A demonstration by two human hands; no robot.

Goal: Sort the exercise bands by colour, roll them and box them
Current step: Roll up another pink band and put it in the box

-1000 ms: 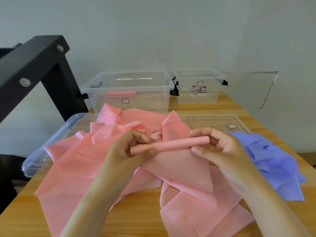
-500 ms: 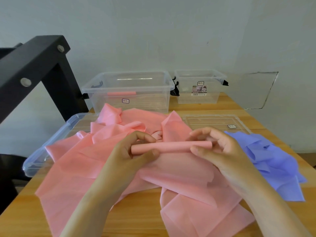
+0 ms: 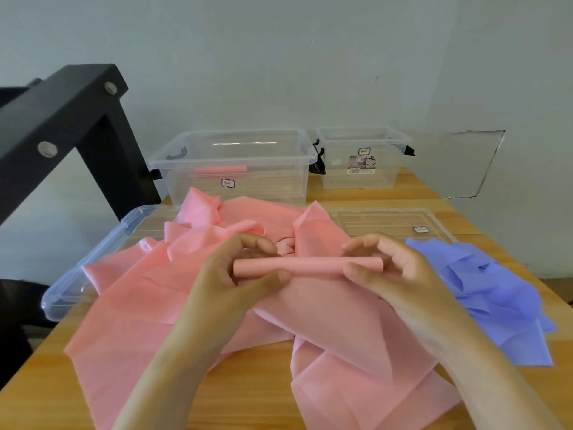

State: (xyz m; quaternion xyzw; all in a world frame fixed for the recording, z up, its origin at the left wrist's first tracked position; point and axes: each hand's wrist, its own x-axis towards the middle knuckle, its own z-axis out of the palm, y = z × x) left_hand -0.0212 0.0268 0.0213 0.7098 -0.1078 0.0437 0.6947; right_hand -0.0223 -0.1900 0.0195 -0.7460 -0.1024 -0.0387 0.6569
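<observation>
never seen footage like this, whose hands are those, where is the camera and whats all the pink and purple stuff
No machine here: a person works with bare hands, and one wide camera on their head looks forward and down, so you see what they see. The left hand and right hand each grip one end of a pink roll, an exercise band wound up tight, above a heap of loose pink bands on the wooden table. Loose purple bands lie to the right. At the back stand a large clear box, with another rolled pink band inside, and a smaller clear box. A clear lid lies flat at the left, a second lid behind the purple bands.
</observation>
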